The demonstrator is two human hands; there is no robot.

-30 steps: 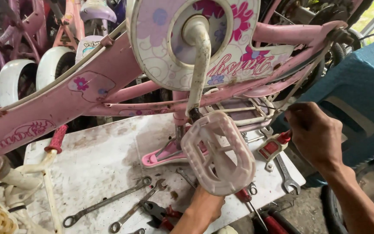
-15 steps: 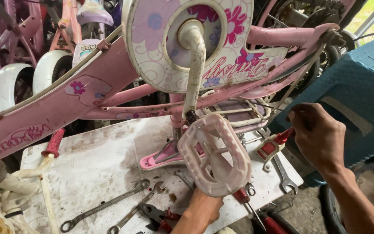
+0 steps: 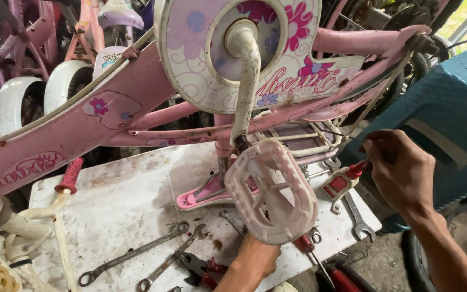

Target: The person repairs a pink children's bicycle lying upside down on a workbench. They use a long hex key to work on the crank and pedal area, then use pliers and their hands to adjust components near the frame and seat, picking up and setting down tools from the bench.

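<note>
Barely shifted: left hand (image 3: 252,259) grips pedal (image 3: 271,192); right hand (image 3: 401,167) pinches cable (image 3: 347,135).

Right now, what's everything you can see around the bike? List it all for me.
Bike frame: one, pink, upside down across the view.
Chain guard: one, white with flowers, top centre.
Pedal: one, pale pink, on the white crank, centre.
Table: one, stained white, under the bike.
Wrenches: at least three, grey metal, on the table.
Pliers: one, red-handled, front edge.
Stool: one, blue plastic, right.
Other bikes: several, pink and white, upper left.
Left hand: beneath the pedal.
Right hand: right, by a red-capped part; grip unclear.
</note>
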